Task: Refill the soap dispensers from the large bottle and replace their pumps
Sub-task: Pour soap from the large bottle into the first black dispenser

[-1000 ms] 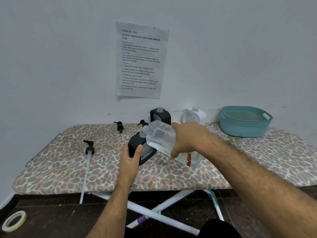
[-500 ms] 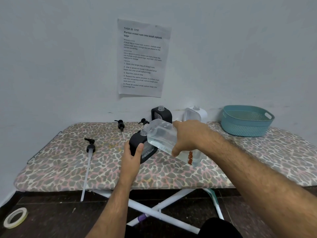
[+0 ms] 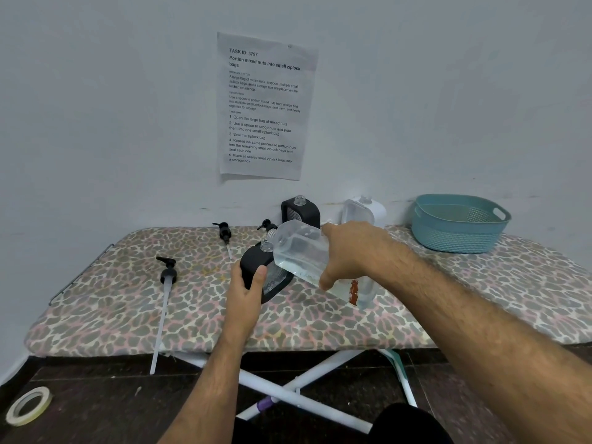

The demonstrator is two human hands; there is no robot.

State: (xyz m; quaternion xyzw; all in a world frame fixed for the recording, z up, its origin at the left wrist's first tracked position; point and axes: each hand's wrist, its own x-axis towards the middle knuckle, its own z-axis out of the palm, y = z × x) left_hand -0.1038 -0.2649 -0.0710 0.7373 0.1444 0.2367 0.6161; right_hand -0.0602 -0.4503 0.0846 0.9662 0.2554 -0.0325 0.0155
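My right hand grips the large clear bottle, tilted with its neck down to the left, right at the open mouth of a black soap dispenser. My left hand holds that dispenser by its left side on the leopard-print board. A second black dispenser and a white one stand pumpless by the wall. Three black pumps lie loose: a long-tubed pump at the left, another pump behind it, and a third pump partly hidden by the bottle.
A teal basket sits at the board's back right. A printed sheet hangs on the wall. A tape roll lies on the dark floor at the lower left. The long pump tube overhangs the board's front edge.
The view shifted slightly. Both hands keep their grips, and the bottle stays tilted at the dispenser's mouth.
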